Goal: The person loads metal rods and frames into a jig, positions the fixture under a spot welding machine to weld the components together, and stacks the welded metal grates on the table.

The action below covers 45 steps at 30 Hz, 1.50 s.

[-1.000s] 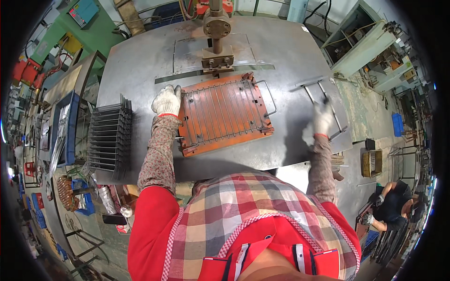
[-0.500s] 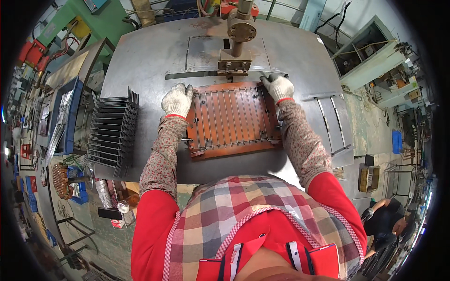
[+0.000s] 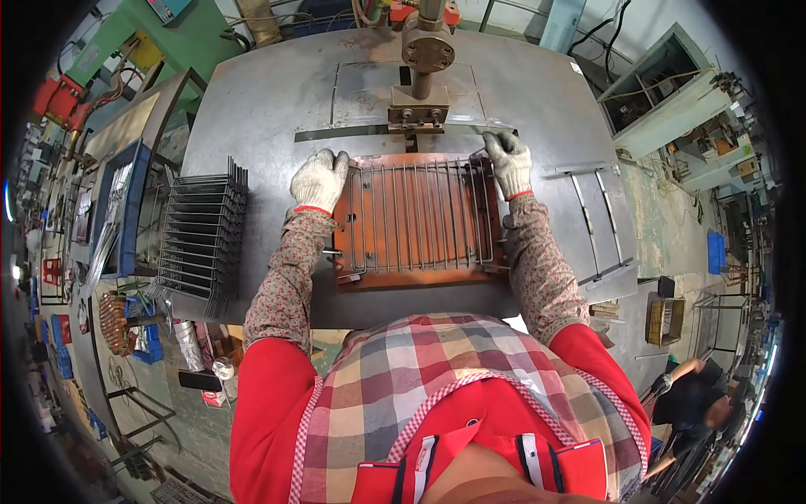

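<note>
A metal wire rack point(image 3: 422, 218), with parallel rods inside a frame, lies over an orange-brown board point(image 3: 497, 206) on the metal table. It looks slightly raised off the board. My left hand point(image 3: 321, 181), in a white knit glove with darkened fingertips, is closed at the rack's far left corner. At the far right corner my gloved right hand point(image 3: 509, 164) pinches the frame with thumb and fingers. Just beyond the board stands a press-like metal head point(image 3: 417, 113) on a vertical shaft.
Several wire racks are stacked upright point(image 3: 201, 235) at the table's left. Two loose metal strips point(image 3: 594, 218) lie between bars on the right. A blue bin point(image 3: 126, 210) stands left of the table. A co-worker point(image 3: 693, 395) is at the lower right.
The rack has come up from the board and shifted slightly toward me and to the right. My right hand has turned and moved a little right; my left has barely moved.
</note>
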Each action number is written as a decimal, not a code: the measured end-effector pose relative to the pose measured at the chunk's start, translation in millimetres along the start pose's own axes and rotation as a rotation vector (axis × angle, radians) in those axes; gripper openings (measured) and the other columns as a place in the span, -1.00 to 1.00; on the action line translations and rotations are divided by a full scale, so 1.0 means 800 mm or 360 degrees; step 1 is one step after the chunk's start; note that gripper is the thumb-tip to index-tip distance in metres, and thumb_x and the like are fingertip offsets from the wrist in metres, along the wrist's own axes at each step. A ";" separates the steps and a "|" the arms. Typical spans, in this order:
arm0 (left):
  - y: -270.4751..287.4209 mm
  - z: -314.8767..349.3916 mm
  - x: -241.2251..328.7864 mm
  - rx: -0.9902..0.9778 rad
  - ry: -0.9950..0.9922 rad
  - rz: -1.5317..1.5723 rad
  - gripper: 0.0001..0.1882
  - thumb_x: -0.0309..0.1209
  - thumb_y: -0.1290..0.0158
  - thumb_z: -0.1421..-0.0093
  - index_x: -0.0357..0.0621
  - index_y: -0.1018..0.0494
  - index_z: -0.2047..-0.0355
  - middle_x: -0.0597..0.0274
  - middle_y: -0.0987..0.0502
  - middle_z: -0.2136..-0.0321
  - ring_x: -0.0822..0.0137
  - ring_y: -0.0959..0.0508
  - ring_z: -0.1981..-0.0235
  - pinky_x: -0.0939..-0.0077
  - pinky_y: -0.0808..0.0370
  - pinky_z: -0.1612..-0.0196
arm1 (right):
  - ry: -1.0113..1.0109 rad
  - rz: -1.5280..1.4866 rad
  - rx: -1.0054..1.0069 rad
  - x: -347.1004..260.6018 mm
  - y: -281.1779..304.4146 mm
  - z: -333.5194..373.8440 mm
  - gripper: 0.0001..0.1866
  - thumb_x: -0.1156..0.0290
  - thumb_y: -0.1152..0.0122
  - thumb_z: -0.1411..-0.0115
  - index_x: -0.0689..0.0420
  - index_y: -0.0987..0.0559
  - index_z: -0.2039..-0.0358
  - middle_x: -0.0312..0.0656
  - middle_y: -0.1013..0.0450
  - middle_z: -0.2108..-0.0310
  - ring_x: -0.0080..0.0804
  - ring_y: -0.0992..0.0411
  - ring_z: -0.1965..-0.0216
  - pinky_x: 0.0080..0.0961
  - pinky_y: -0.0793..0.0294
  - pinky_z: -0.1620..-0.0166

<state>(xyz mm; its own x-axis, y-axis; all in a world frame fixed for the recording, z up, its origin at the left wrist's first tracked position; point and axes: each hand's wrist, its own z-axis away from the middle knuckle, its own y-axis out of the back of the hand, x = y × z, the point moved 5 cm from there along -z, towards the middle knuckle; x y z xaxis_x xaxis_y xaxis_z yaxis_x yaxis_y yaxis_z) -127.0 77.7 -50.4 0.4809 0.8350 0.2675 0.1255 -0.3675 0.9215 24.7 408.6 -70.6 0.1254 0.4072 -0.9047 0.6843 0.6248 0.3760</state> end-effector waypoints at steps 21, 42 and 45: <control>0.028 0.111 0.013 -0.0622 0.0517 0.0606 -0.33 0.05 -0.10 -0.05 -0.20 -0.35 -0.01 -0.11 -0.52 0.15 -0.02 -0.51 0.09 0.19 -0.41 0.01 | 0.0382 0.0373 -0.0172 -0.107 0.043 0.030 -0.81 0.36 -0.25 -0.08 0.18 -0.55 0.34 -0.12 -0.53 0.42 -0.39 -0.50 0.39 -0.54 -0.44 0.26; 0.284 0.236 -0.265 0.0869 0.1319 0.1971 -0.75 -0.29 -0.05 -0.18 -0.26 -0.46 0.31 0.30 -0.45 0.54 0.53 -0.34 0.65 0.68 -0.27 0.59 | -0.0212 -0.0497 -0.0417 -0.037 0.058 0.089 -0.70 0.37 -0.16 -0.20 0.25 -0.47 0.10 -0.26 -0.44 0.35 -0.57 -0.40 0.40 -0.60 -0.46 0.30; 0.275 0.249 -0.303 0.0931 0.1322 0.2141 -0.76 -0.30 -0.03 -0.20 -0.27 -0.44 0.33 0.31 -0.43 0.56 0.55 -0.32 0.66 0.70 -0.22 0.64 | -0.0189 -0.0484 -0.0394 -0.029 0.055 0.087 -0.71 0.37 -0.15 -0.20 0.24 -0.47 0.11 -0.26 -0.45 0.35 -0.58 -0.40 0.41 -0.61 -0.46 0.30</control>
<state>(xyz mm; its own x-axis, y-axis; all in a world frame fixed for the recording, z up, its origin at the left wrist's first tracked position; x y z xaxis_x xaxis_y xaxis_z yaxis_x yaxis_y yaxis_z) -43.2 -287.5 31.3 -0.0243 -0.2708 0.9623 0.4094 -0.8809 -0.2375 102.1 380.2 -46.7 0.0359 0.1082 -0.9935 0.5110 0.8523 0.1113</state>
